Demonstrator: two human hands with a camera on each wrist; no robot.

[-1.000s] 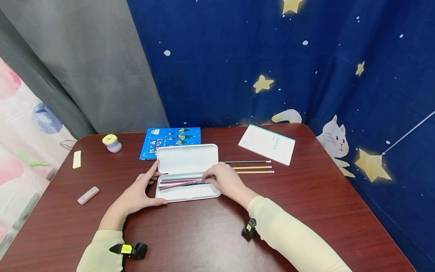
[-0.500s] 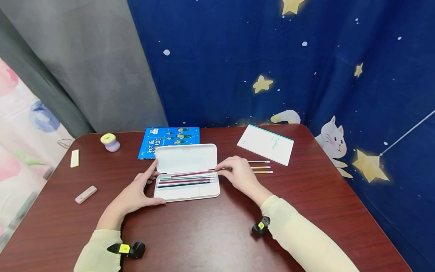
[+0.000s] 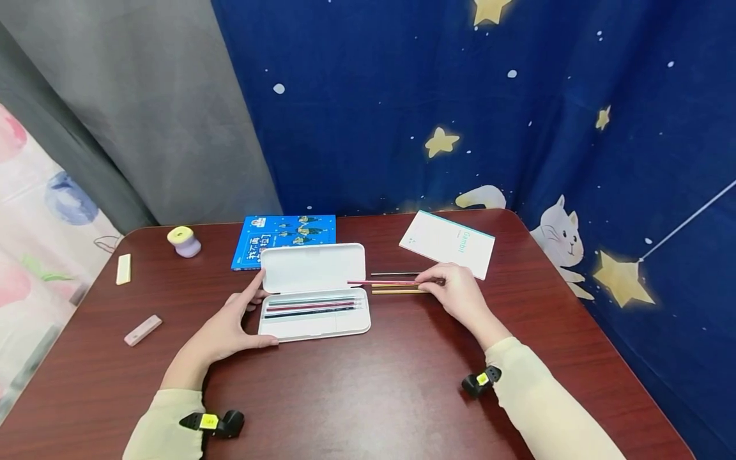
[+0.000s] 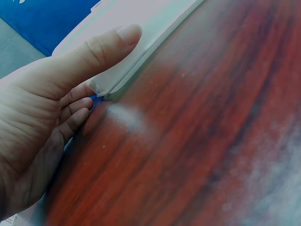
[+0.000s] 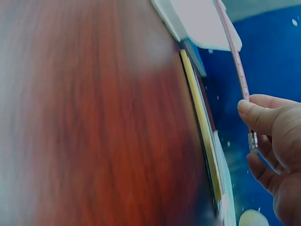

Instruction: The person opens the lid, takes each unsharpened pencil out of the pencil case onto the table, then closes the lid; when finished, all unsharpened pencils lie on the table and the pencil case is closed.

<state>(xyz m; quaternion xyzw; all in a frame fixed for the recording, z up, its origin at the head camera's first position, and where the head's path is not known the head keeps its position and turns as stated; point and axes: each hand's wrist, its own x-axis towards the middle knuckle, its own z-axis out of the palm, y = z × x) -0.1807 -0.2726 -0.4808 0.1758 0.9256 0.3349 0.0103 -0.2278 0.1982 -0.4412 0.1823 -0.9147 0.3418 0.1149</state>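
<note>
- Pencil (image 3: 382,282): red, and my right hand (image 3: 457,297) has it pinched at the eraser end, thumb and fingers curled round it (the right wrist view shows the metal ferrule just under the thumb (image 5: 256,115)). It is level above the surface (image 3: 356,390), its tip reaching over the right edge of the case (image 3: 313,291), the rest of it over the loose pencils.
- Left hand (image 3: 230,326) rests at the case's left end, fingers straight and relaxed, thumb along the front edge, forefinger up against the open lid; it holds nothing tight. In the left wrist view the thumb (image 4: 101,49) lies flat on the white rim.
- Case stands open, lid back, with three pencils (image 3: 313,306) lying lengthwise in the tray, side by side.
- Just right of the case lie the loose pencils (image 3: 397,291), a dark one and yellow ones that I can see, parallel and partly hidden by my right hand.
- Behind the case a blue book (image 3: 284,231) touches or nearly touches the lid; a white notebook (image 3: 448,243) sits farther right.
- Off to the left: a yellow-topped sharpener (image 3: 184,241), a pale eraser (image 3: 123,268) and a pink eraser (image 3: 142,329), well apart from the case.
</note>
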